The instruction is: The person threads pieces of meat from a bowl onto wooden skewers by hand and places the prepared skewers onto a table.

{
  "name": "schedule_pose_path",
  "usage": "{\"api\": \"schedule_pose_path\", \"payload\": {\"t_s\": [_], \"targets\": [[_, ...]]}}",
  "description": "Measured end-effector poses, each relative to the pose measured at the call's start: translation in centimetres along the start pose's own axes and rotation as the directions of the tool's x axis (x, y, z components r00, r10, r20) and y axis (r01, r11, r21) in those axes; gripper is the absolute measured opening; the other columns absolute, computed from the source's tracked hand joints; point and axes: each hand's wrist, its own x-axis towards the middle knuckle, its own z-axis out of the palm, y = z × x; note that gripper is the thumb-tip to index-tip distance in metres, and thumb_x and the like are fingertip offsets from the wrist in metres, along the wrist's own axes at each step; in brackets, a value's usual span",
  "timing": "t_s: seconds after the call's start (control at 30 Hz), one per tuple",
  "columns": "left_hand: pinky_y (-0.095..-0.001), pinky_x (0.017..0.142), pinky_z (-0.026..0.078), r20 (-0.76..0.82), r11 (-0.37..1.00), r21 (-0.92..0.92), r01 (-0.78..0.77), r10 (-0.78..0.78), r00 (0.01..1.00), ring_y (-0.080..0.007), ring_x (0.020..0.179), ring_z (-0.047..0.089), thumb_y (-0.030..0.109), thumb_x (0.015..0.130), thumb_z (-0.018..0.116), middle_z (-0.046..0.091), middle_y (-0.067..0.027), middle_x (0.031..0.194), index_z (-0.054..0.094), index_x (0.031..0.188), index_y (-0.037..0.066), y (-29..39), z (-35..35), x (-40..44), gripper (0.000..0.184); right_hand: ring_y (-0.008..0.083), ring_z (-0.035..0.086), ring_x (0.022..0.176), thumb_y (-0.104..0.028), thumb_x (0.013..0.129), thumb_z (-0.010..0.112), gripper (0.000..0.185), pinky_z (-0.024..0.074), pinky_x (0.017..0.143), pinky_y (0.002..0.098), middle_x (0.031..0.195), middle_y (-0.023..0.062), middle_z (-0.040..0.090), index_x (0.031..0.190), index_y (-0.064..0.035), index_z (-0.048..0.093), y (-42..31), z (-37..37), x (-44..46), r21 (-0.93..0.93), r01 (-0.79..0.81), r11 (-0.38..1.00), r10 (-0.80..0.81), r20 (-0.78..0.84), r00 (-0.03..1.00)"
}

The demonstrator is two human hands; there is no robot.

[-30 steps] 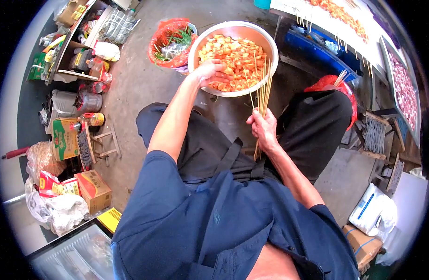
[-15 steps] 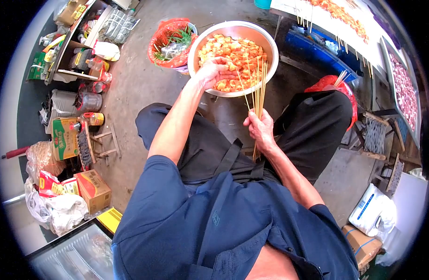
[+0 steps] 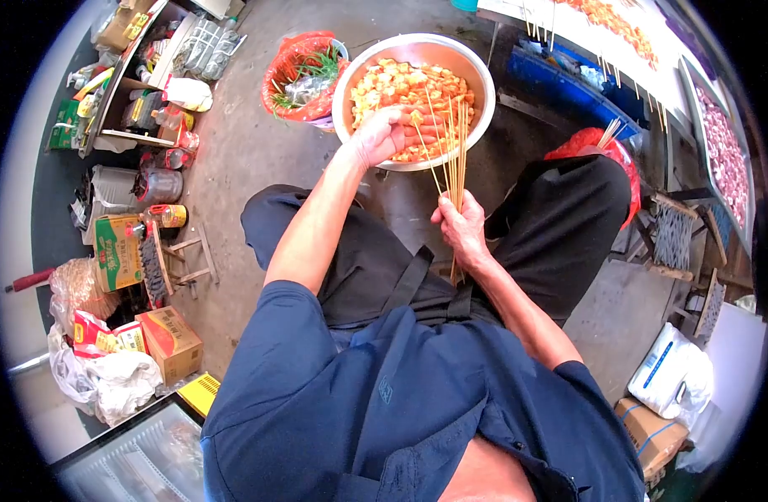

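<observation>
My right hand (image 3: pixel 461 224) is closed round a bundle of thin bamboo skewers (image 3: pixel 457 163), their upper ends fanned up in front of the metal bowl. One skewer leans left, apart from the rest. My left hand (image 3: pixel 382 136) is over the near left part of the bowl (image 3: pixel 340 105). Its fingers pinch a small orange meat piece (image 3: pixel 416 120) at the tip of the leaning skewer. Whether the tip has gone through the piece is too small to tell. Orange marinated meat chunks (image 3: pixel 409 84) fill the bowl.
Left of the bowl stands a red-lined bucket (image 3: pixel 275 79) with green stalks. A white table (image 3: pixel 509 10) at upper right bears skewered meat, beside a tray of pinkish meat (image 3: pixel 722 159). A red bag (image 3: pixel 625 163) holds skewers by my right knee. Boxes (image 3: pixel 170 343) and bottles line the left.
My left hand has moved slightly right and down, its fingers now extended further along the leaning skewer's tip. My right hand keeps its hold on the bundle, shifted slightly left.
</observation>
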Motion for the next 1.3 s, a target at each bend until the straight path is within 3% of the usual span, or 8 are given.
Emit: {"api": "schedule_pose_path", "payload": {"t_s": [0.3, 0.7, 0.93, 1.03, 1.13, 1.23, 1.3], "targets": [[-0.0481, 0.089, 0.051, -0.229, 0.988, 0.087, -0.128, 0.145, 0.963, -0.0412, 0.103, 0.059, -0.011, 0.084, 0.041, 0.056, -0.0279, 0.113, 0.05, 0.104, -0.004, -0.4, -0.6, 0.3, 0.023, 0.0035, 0.04, 0.047, -0.017, 0.092, 0.052, 0.011, 0.0329, 0.041, 0.0203, 0.064, -0.0004, 0.056, 0.092, -0.0062, 0.052, 0.2, -0.2, 0.1, -0.006, 0.01, 1.0, -0.01, -0.02, 1.0], [-0.0455, 0.08, 0.056, -0.266, 0.981, 0.09, -0.17, 0.188, 0.946, -0.0383, 0.092, 0.064, -0.012, 0.083, 0.041, 0.063, -0.0207, 0.097, 0.051, 0.095, 0.002, -1.0, -2.3, 1.1, 0.021, 0.0029, 0.037, 0.045, -0.017, 0.092, 0.052, 0.01, 0.0301, 0.04, 0.0193, 0.064, -0.0009, 0.055, 0.094, -0.0066, 0.052, -0.1, 0.2, -0.1, 0.022, 0.016, 1.0, -0.016, -0.004, 1.0], [-0.0466, 0.077, 0.056, -0.277, 0.961, 0.117, -0.251, 0.275, 0.921, -0.0389, 0.091, 0.064, -0.005, 0.087, 0.038, 0.062, -0.0221, 0.096, 0.049, 0.095, 0.002, -0.9, -1.7, 0.8, 0.015, 0.0029, 0.038, 0.045, -0.017, 0.092, 0.053, 0.01, 0.0302, 0.04, 0.019, 0.063, -0.001, 0.055, 0.093, -0.0064, 0.053, 0.1, 0.2, -0.1, 0.033, 0.024, 0.999, -0.024, 0.003, 1.0], [-0.0464, 0.077, 0.056, -0.237, 0.982, -0.005, -0.187, 0.18, 0.955, -0.0388, 0.091, 0.064, -0.003, 0.088, 0.039, 0.061, -0.0235, 0.098, 0.049, 0.097, 0.0, -0.6, -0.8, 0.6, 0.014, 0.0029, 0.038, 0.046, -0.017, 0.092, 0.052, 0.01, 0.0305, 0.041, 0.0191, 0.063, -0.0011, 0.054, 0.093, -0.0063, 0.052, -0.2, 0.2, -0.1, 0.025, 0.012, 1.0, -0.012, -0.002, 1.0], [-0.0465, 0.076, 0.056, -0.254, 0.979, 0.057, -0.196, 0.204, 0.946, -0.0382, 0.09, 0.064, -0.003, 0.088, 0.043, 0.061, -0.025, 0.101, 0.047, 0.102, -0.002, -1.0, 0.0, 0.5, 0.014, 0.003, 0.038, 0.046, -0.017, 0.092, 0.052, 0.011, 0.0309, 0.041, 0.0195, 0.063, -0.0011, 0.055, 0.093, -0.0061, 0.052, -0.2, 0.2, 0.0, 0.011, -0.007, 1.0, 0.007, -0.007, 1.0], [-0.0405, 0.082, 0.055, -0.242, 0.966, 0.186, -0.18, 0.222, 0.944, -0.0369, 0.099, 0.061, -0.006, 0.086, 0.049, 0.058, -0.0263, 0.11, 0.046, 0.111, -0.004, -1.3, 0.2, 0.5, 0.025, 0.0031, 0.037, 0.046, -0.017, 0.092, 0.051, 0.011, 0.0305, 0.041, 0.0201, 0.063, -0.0012, 0.054, 0.093, -0.0059, 0.052, -0.1, 0.2, 0.1, 0.016, -0.013, 1.0, 0.013, -0.019, 1.0], [-0.0429, 0.077, 0.058, -0.254, 0.964, 0.166, -0.209, 0.247, 0.935, -0.0359, 0.089, 0.065, -0.008, 0.084, 0.053, 0.06, -0.0249, 0.103, 0.043, 0.109, -0.002, -1.5, 0.3, 0.6, 0.028, 0.0031, 0.037, 0.045, -0.017, 0.092, 0.051, 0.011, 0.0303, 0.041, 0.0202, 0.063, -0.0012, 0.054, 0.092, -0.006, 0.052, -0.2, 0.2, 0.1, 0.016, -0.019, 1.0, 0.019, -0.019, 1.0]]}}
